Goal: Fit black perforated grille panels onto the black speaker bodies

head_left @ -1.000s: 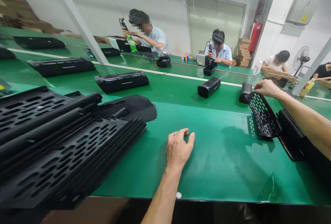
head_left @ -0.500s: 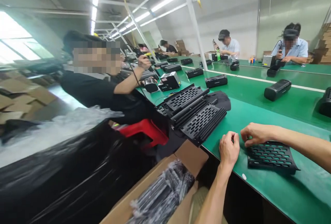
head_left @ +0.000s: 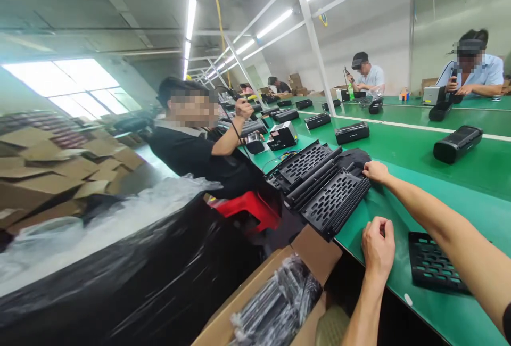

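My left hand [head_left: 378,245] rests at the near edge of the green table, fingers curled closed, and nothing shows in them. My right hand [head_left: 376,172] reaches forward to the far right end of a stack of black perforated panels [head_left: 333,197], its fingers closed at a panel's edge; the fingertips are partly hidden. Under my right forearm lies a single curved black perforated panel [head_left: 433,263], flat on the table and partly covered by the arm. A second group of black panels [head_left: 305,161] lies behind the stack.
An open cardboard box [head_left: 319,253] with plastic-wrapped parts stands below the table edge. Left of it are a black plastic bag [head_left: 159,271] and a red stool [head_left: 255,210]. A co-worker [head_left: 191,138] sits beyond. Black speaker-like units [head_left: 457,143] line the green table [head_left: 403,167].
My right hand has left the single panel and moved forward to the stack's edge. My left hand stays curled by the table edge. The view has turned left.
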